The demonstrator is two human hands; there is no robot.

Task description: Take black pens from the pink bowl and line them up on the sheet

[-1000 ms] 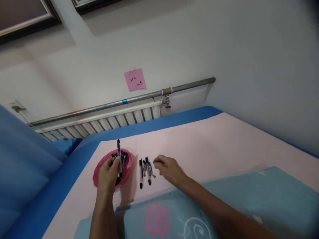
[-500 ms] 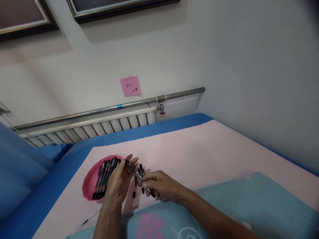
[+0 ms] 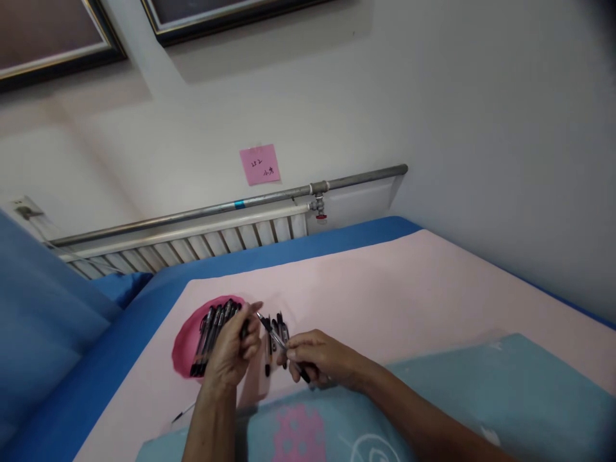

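My right hand (image 3: 315, 356) grips a clear-barrelled pen (image 3: 275, 335) with a black grip section. The pen slants up to the left with its bare silver tip near my left hand (image 3: 235, 340). My left hand is curled around a small black piece that looks like a pen cap (image 3: 244, 328), mostly hidden by the fingers. Between and behind my hands, several black pens (image 3: 268, 350) lie on the pink sheet. Left of my left hand is a pink scalloped bowl (image 3: 183, 350) holding several capped black pens (image 3: 212, 333).
A thin white refill (image 3: 183, 412) with a dark end lies by my left forearm. The pink sheet (image 3: 366, 289) covers a blue surface (image 3: 298, 247). A teal patterned cloth (image 3: 457, 378) lies in front. Beyond are a radiator (image 3: 216, 242), a pipe (image 3: 279, 194) and the wall.
The pen's tip has come out bare, and my left hand has drawn off it and curled around the black piece. My right hand still holds the pen. The view has shifted slightly.
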